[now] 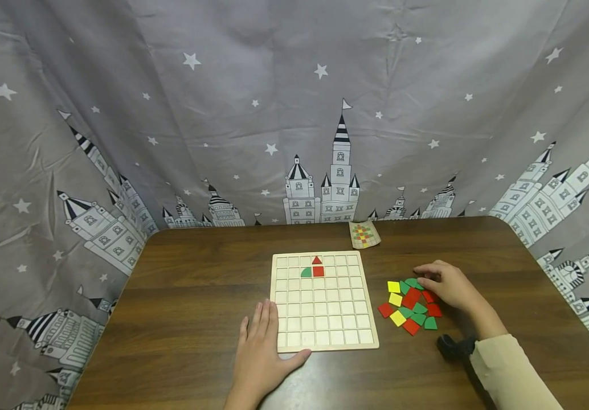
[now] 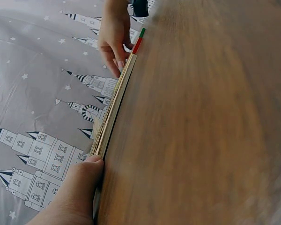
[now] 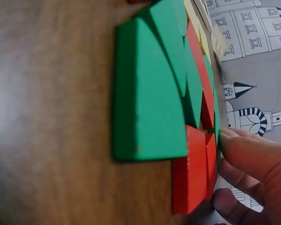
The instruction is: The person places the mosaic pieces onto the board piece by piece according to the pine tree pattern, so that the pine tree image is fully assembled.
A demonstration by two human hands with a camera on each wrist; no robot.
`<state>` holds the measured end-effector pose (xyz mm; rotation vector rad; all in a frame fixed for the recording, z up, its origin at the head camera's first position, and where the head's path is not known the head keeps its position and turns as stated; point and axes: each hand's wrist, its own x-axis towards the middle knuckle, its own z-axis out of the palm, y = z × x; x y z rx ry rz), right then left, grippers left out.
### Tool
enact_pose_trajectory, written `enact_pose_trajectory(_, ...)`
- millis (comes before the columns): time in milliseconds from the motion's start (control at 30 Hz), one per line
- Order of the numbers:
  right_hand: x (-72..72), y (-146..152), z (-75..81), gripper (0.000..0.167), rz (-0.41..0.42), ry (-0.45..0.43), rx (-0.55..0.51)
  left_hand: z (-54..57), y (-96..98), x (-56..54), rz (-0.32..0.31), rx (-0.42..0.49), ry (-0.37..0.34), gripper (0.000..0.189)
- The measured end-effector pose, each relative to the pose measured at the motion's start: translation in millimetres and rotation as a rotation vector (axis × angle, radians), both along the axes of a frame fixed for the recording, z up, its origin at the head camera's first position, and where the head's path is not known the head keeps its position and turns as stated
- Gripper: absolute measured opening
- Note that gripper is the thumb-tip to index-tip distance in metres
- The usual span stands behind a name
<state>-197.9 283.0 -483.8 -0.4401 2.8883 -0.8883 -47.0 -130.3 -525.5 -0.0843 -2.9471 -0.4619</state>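
Observation:
A pale wooden grid board lies on the table. Near its far edge are a red triangle, a red square and a green quarter-circle. My left hand rests at the board's near left corner, fingers straight along the left side, thumb at the near edge. My right hand is over the far right of a pile of red, yellow and green pieces. Its fingers are loosely bent and apart, and the thumb reaches a green piece at the pile's far side.
A small pattern card with a coloured design lies beyond the board's far right corner. The brown wooden table ends at a grey curtain with castles and stars. A black strap is on the right wrist.

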Motion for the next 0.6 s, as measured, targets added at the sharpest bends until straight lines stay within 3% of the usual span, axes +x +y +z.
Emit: enact_pose_trajectory(600,-10.2,-3.5,-5.5,0.022,-0.057,0.015,-0.003,-0.3,0.1,0.3,-0.002,0.009,0.008,0.121)
